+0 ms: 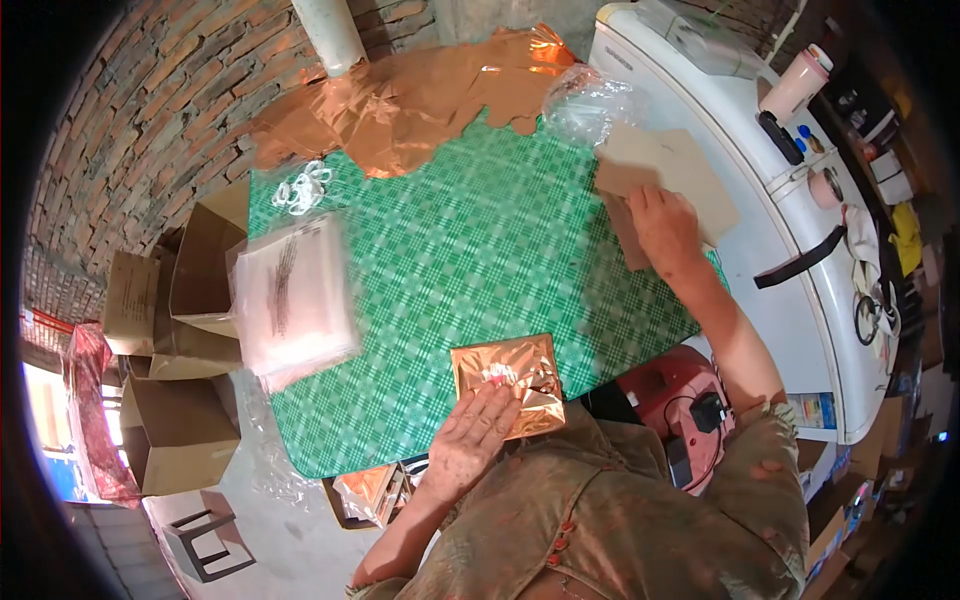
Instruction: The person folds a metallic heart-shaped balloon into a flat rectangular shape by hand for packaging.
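My left hand (472, 432) lies flat with fingers stretched on a square packet wrapped in shiny copper-coloured foil (535, 365), at the front edge of the table. At the right side of the table, my right hand (665, 232) has its fingers curled on a brown cardboard sheet (627, 240), partly hidden beneath the hand. Further flat cardboard sheets (690, 165) lie beside and beyond it. The thumb of the right hand is largely out of sight.
A green checked cloth (430, 240) covers the table. Copper foil sheets (400, 105) spread along its far edge. Clear plastic bags (300, 290) and white bands (302, 187) lie left. Open cartons (190, 425) stand beside the table; a white freezer (800, 230) stands right.
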